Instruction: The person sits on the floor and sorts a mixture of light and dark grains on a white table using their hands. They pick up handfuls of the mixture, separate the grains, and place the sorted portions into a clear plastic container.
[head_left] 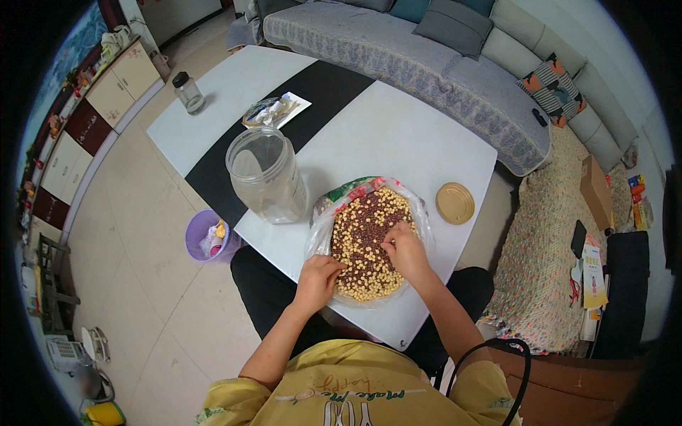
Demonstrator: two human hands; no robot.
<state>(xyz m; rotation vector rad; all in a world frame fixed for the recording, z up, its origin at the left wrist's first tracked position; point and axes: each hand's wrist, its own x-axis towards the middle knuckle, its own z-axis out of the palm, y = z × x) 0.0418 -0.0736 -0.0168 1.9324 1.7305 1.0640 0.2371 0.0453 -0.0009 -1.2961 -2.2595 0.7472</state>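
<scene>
On the near part of the table lies an opened clear plastic bag (419,206), its rim folded outward around a mix of pale yellow soybeans and small dark red beans (367,216). My right hand (408,254) hangs over the right side of the beans, fingers closed in a pinch. At the bag's lower left edge, my left hand (317,281) has its fingertips drawn together against the beans. What either pinch holds is too small or hidden to tell. A big clear jar (266,181) without a lid stands just beyond my left hand. Right of the bag lies a round gold lid (455,203).
The white table (419,131) has a black band, with a foil packet (277,110) and a smaller dark-lidded jar (189,94) farther off. A purple bin (202,238) holding rubbish stands on the floor at left. Sofas (369,46) border the far and right sides.
</scene>
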